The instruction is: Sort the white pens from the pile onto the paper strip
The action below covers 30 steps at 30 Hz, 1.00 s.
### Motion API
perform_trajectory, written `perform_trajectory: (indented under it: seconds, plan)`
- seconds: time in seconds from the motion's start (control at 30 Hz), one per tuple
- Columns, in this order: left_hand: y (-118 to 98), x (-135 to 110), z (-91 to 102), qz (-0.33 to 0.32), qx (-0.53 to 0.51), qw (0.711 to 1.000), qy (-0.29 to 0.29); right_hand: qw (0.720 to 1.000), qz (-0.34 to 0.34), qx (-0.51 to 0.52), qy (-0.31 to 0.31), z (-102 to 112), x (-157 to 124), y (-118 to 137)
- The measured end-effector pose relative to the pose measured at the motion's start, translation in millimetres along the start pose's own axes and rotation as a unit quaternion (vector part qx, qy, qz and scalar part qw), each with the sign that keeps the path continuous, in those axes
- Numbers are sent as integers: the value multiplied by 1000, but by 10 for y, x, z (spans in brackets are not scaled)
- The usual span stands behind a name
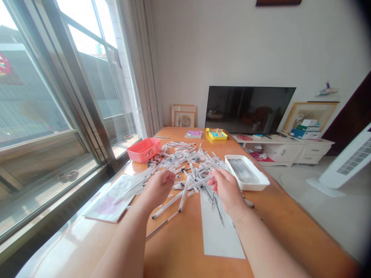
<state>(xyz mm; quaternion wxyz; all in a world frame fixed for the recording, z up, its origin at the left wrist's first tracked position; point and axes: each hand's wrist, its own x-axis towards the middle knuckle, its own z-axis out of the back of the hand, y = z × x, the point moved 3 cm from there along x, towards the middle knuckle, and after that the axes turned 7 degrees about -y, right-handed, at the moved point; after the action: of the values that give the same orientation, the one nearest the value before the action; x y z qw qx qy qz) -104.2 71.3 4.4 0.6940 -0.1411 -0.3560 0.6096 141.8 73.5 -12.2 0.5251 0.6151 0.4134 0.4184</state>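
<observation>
My right hand (224, 189) is closed in a pinch on a clear pen barrel (202, 181), which points left over the pile. My left hand (160, 188) is also closed, thumb against the fingertips; whatever may be in it cannot be made out. Between and beyond both hands spreads a heap of clear pens (185, 156) and pen parts, some with black ends. Just right of my right hand stands a white plastic tray (262, 181) holding thin grey refills (240, 166). Below that hand, a few dark refills lie on a white paper strip (222, 237).
A red plastic basket (143, 151) stands left of the heap. Nearer, a notebook (108, 206) lies under some pens at the left edge. At the table's (174, 255) far end are a yellow box (217, 135) and a small booklet (193, 134). Windows flank the left side.
</observation>
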Motion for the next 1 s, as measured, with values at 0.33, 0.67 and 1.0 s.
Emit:
perform_trajectory:
  seconds: [0.33, 0.67, 1.0]
  plan:
    - [209, -94, 84, 73, 158, 976, 128, 999, 2, 19, -26, 36, 15, 18]
    - [251, -47, 106, 52, 224, 971, 69, 999, 6, 13, -44, 59, 41, 18]
    - [-32, -11, -321, -69, 187, 979, 36, 998, 3, 8, -64, 61, 64, -34]
